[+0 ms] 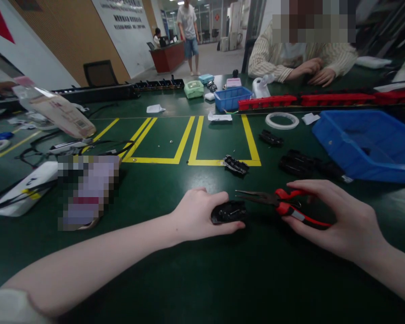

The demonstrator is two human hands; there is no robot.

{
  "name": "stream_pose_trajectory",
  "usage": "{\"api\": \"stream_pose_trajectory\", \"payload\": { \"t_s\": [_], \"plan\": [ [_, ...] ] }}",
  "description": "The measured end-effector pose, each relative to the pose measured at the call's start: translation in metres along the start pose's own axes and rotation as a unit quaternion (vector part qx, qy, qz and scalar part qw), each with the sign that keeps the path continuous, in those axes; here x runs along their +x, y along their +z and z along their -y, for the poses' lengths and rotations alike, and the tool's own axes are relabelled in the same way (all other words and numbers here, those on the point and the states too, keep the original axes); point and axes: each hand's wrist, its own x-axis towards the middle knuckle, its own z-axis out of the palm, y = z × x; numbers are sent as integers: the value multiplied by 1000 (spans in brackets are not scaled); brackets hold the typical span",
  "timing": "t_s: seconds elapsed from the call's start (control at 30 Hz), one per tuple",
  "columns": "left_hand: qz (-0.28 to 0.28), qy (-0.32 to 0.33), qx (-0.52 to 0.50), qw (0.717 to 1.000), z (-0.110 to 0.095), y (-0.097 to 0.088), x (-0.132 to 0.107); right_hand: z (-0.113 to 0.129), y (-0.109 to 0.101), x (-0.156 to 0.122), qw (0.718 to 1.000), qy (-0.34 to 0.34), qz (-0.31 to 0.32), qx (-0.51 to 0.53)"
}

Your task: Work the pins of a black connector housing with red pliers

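Low over the green table, my left hand point(202, 213) grips a small black plastic part point(228, 212) between thumb and fingers. To its right, my right hand point(340, 220) is closed around the red handles of needle-nose pliers point(283, 201). The pliers' long jaws point left, slightly parted, just above the right end of the black part; whether they touch it I cannot tell. Beyond my hands lies another black part with a pale edge point(236, 165). Further right are a dark moulded part point(297, 163) and a smaller one point(271, 137).
A large blue bin point(367, 146) stands at the right, and a smaller blue basket point(232, 96) farther back. A roll of white tape point(282, 120) lies between. At left are a phone point(92, 191), cables and a drink bottle point(59, 112). A person sits across the table, hands point(312, 72) together.
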Motion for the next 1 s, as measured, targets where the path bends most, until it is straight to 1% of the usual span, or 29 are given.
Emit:
{"api": "stream_pose_trajectory", "payload": {
  "t_s": [0.1, 0.27, 0.33, 0.53, 0.7, 0.83, 1.0],
  "plan": [
    [27, -14, 29, 999, 0, 0, 1, 3, -1, 0, 1000, -26, 1, 3],
    [48, 5, 65, 997, 0, 0, 2, 6, -1, -1, 994, -104, 16, 2],
    [54, 13, 73, 996, 0, 1, 2, 5, 0, -2, 992, -123, 23, 3],
    [52, 29, 82, 995, 2, 1, 1, 5, 1, -2, 992, -128, 17, -4],
    [39, 32, 95, 994, 2, 3, 1, 3, 1, -4, 990, -139, 30, -3],
    [45, 34, 97, 994, 2, 3, 2, 4, 1, -3, 988, -148, 36, 3],
    [45, 57, 111, 991, 4, 3, 2, 3, 2, -2, 986, -164, 33, 2]
  ]
}}
